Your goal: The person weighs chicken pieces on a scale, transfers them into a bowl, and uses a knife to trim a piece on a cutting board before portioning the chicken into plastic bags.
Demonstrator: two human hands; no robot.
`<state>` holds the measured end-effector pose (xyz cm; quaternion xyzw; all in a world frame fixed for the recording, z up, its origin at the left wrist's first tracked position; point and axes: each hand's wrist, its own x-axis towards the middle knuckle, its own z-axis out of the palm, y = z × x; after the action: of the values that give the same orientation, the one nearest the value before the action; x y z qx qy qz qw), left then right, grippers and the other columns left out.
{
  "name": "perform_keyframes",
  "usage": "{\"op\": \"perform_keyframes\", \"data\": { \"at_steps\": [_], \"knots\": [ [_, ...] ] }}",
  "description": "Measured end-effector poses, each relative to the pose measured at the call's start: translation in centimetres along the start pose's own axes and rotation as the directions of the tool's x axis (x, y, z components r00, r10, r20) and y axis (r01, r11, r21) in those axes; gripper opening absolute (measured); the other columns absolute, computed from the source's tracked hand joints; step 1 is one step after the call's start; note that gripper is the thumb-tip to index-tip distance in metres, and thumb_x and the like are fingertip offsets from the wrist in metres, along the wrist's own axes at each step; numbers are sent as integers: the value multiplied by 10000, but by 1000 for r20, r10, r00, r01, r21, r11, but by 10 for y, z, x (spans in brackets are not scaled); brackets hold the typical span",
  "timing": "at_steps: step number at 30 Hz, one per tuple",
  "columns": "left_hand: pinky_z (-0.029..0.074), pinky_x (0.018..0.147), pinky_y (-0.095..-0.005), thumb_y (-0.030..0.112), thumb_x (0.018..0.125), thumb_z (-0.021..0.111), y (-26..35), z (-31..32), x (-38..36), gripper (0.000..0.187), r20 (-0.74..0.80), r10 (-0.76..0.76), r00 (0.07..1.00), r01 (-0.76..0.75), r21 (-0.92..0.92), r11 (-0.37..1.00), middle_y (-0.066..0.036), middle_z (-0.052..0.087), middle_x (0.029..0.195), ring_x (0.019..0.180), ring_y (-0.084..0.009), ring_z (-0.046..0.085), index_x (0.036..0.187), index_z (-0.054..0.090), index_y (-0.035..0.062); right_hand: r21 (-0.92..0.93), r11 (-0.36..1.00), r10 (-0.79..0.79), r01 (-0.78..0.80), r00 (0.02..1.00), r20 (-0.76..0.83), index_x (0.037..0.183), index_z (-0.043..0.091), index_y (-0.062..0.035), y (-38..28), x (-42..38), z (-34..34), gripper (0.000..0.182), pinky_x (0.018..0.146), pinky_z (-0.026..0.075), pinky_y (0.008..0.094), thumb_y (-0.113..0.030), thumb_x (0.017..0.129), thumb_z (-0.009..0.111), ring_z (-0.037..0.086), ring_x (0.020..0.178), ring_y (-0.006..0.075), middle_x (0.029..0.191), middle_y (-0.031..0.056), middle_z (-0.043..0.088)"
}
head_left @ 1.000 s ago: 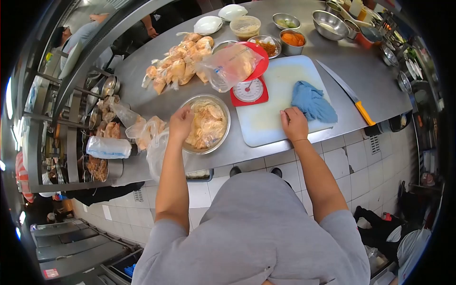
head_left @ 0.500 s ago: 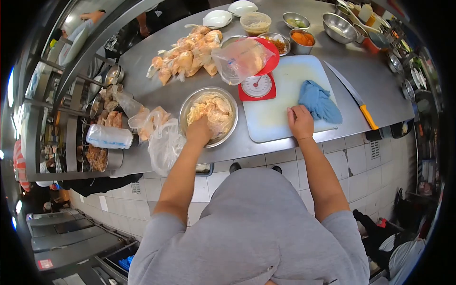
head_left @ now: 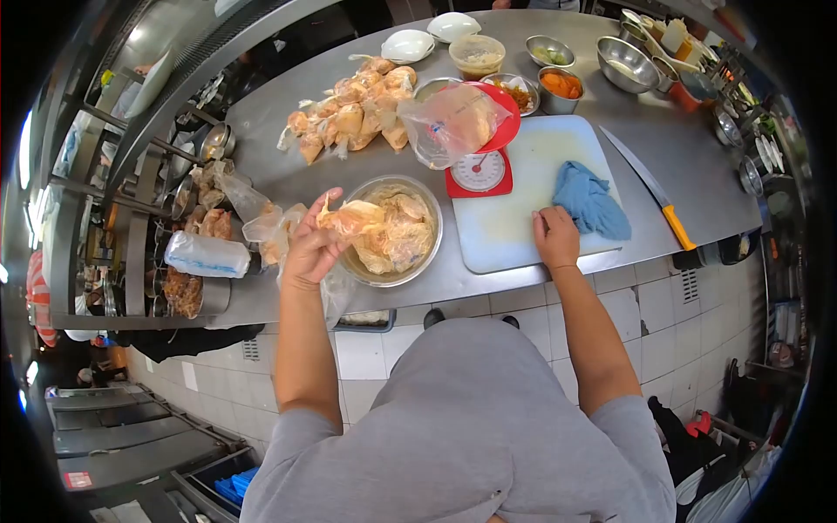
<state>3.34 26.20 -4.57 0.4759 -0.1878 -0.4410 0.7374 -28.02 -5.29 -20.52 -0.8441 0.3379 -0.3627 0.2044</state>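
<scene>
At the left rim of a steel bowl (head_left: 438,248), my left hand (head_left: 316,247) grips a pale raw chicken piece (head_left: 356,218), lifted over the bowl's edge. More coated chicken (head_left: 403,231) lies in the bowl. My right hand (head_left: 556,236) rests on the white cutting board (head_left: 497,228), beside a crumpled blue cloth (head_left: 588,199); its fingers are bent and close together, with nothing in them. Behind the bowl, a red scale (head_left: 479,174) carries a red dish (head_left: 510,131) with a clear bag of chicken (head_left: 462,122) on it.
Several tied bags of chicken (head_left: 349,113) lie at the back left. A yellow-handled knife (head_left: 649,187) is right of the board. Steel bowls (head_left: 628,65) and a tub (head_left: 477,57) stand behind. Plastic bags and a white roll (head_left: 207,254) are at the left.
My left hand has come up out of the bowl and moved left, with a chicken piece in its fingers. My right hand stays on the board. The view has shifted slightly.
</scene>
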Motion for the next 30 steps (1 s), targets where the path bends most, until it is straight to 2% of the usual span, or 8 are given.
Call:
{"op": "perform_keyframes", "data": {
  "at_steps": [2,7,12,14,18,22,28,30],
  "knots": [
    [586,691,-288,-40,907,703,-21,-7,12,529,14,39,999,-37,-161,986,-113,720,1137,891,-176,724,1414,552,-30,-1,1000,-22,22,1000,-11,888,676,-66,2,0,1,160,712,520,493,-205,961,706,648,820,390,887,139,649],
    [608,665,-273,44,935,747,-70,1,39,293,-246,-52,968,192,590,785,-55,745,983,812,-132,719,1215,681,-14,-3,1000,-31,31,999,-25,893,681,-70,6,0,0,155,706,521,493,-208,954,713,649,806,387,876,137,648],
    [594,725,-298,58,926,756,-74,25,49,372,-187,-102,977,201,654,730,-86,762,1059,846,-161,722,1275,674,-42,0,1000,-6,6,1000,-11,892,686,-74,7,0,-1,153,699,524,489,-212,952,716,649,785,382,859,132,643],
    [586,836,-350,81,917,761,-64,27,49,370,35,-195,980,-1,985,172,-124,779,1103,939,-203,740,1272,715,-13,-1,1000,1,-1,1000,-12,889,687,-75,7,-1,-2,155,697,525,491,-214,950,718,649,785,380,862,131,642],
    [562,911,-370,122,894,766,-47,55,64,358,126,-178,976,-139,988,-64,-163,777,1133,1011,-263,743,1238,749,21,11,1000,-25,25,999,-40,882,691,-77,12,0,2,157,698,532,493,-218,943,724,650,788,376,869,128,643],
    [562,918,-410,190,948,687,-12,131,103,285,318,362,876,-339,941,-6,-182,773,1090,1018,-379,721,1164,749,15,-1,1000,-9,9,999,-34,873,687,-75,9,-1,-2,157,699,535,494,-214,938,725,651,791,373,865,127,640],
    [555,929,-478,115,970,594,-45,164,206,274,383,223,896,-402,914,45,-252,690,1267,1096,-435,683,1205,712,37,-2,1000,-8,8,997,-72,851,677,-87,9,-1,-1,180,689,533,498,-236,940,723,651,788,371,853,120,632],
    [544,996,-477,329,994,598,-53,163,237,472,631,152,761,-527,737,-424,-238,703,1277,1148,-426,686,1376,619,52,-11,1000,-4,3,998,-57,844,674,-94,10,-1,-2,187,691,534,497,-247,942,722,653,795,370,853,115,631]
  ]
}}
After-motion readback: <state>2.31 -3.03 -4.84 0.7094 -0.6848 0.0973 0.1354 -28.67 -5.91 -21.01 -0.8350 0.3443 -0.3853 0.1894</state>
